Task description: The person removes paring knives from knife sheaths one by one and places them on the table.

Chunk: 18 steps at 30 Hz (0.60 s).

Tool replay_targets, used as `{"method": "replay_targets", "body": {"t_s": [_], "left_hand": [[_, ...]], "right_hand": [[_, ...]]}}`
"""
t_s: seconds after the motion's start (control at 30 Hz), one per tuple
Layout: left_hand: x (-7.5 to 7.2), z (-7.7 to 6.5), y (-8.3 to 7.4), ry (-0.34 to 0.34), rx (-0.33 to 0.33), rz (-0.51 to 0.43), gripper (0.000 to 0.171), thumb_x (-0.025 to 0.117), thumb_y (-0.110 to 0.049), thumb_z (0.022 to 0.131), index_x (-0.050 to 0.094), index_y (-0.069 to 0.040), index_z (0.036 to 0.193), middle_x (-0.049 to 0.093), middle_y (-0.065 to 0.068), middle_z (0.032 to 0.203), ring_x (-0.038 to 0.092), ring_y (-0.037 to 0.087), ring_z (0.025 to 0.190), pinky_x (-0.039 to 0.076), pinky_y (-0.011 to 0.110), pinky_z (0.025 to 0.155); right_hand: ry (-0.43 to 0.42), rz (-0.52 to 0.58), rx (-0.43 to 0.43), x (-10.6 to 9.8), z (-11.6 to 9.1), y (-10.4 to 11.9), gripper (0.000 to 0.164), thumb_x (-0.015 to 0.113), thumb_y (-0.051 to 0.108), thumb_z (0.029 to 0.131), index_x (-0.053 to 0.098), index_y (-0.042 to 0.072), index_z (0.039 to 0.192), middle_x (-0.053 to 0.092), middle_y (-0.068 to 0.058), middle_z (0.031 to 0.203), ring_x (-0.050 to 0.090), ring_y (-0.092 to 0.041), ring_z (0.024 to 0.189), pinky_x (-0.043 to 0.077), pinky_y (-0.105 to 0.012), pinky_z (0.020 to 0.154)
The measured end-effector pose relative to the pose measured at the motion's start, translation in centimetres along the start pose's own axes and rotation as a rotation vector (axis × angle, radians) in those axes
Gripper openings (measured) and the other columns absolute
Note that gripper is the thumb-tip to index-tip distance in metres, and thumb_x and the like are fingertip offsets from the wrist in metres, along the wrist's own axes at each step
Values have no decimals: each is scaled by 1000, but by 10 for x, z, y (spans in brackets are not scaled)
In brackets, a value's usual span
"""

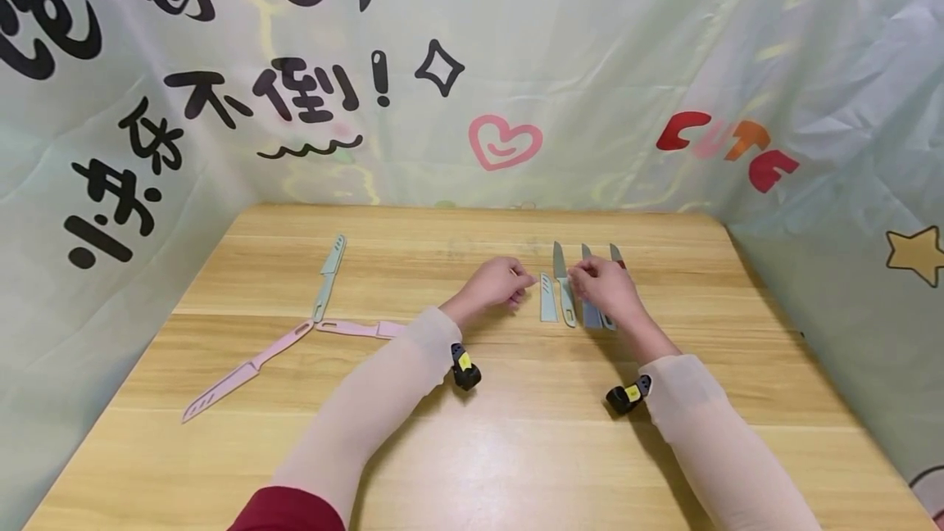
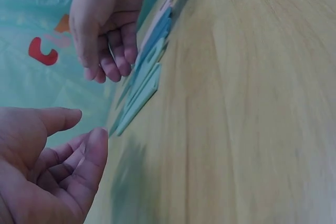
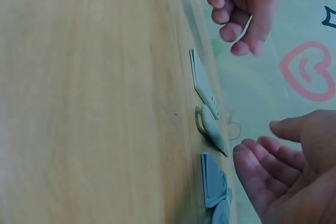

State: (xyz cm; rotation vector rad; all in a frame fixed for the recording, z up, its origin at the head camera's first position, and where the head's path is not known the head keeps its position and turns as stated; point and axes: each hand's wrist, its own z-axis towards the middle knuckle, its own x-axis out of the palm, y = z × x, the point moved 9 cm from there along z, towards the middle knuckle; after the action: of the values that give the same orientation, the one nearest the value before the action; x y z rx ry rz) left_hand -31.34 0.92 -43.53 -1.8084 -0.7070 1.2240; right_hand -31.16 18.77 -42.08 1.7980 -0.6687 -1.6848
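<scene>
My left hand point(image 1: 497, 281) hovers just left of a pale green blade sheath point(image 1: 547, 299), its fingers loosely curled with a gap between thumb and forefinger. A pale green paring knife point(image 1: 566, 301) lies unsheathed beside that sheath, blade pointing away. Over the knives to its right hangs my right hand point(image 1: 608, 289), partly hiding a blue sheath point(image 1: 591, 316) and two more knives, whose blades stick out beyond it. In the right wrist view the right hand point(image 3: 289, 171) has thumb and fingers apart, with nothing between them. The left wrist view shows a pink piece point(image 2: 157, 19) at the row's far end.
On the table's left side, a pale green sheathed knife point(image 1: 329, 279) and two pink sheathed knives point(image 1: 247, 371) lie with handle ends meeting, like spokes. My left forearm overlaps one pink tip. Printed fabric walls point(image 1: 590, 105) border the wooden table point(image 1: 531, 449) at the back and sides.
</scene>
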Motion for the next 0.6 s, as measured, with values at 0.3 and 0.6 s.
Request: {"method": "replay_targets", "body": {"t_s": [0.3,0.6], "left_hand": [[-19,-16,-9,56,98,-14,24,60,-27,99,65,-5,108,68,17,101,68,26,91,60,35,74],[-38,-36,-5,89,143,-42,30,58,-28,100,63,-5,120,64,19,117,63,31,107,58,29,82]], "right_hand": [[11,30,-138,3,-6,16,42,54,34,102,57,3,131,62,-15,122,57,-33,114,51,-50,93],[27,42,-210,10,-12,33,43,59,33,99,57,5,132,63,-13,123,58,-33,115,50,-50,97]]}}
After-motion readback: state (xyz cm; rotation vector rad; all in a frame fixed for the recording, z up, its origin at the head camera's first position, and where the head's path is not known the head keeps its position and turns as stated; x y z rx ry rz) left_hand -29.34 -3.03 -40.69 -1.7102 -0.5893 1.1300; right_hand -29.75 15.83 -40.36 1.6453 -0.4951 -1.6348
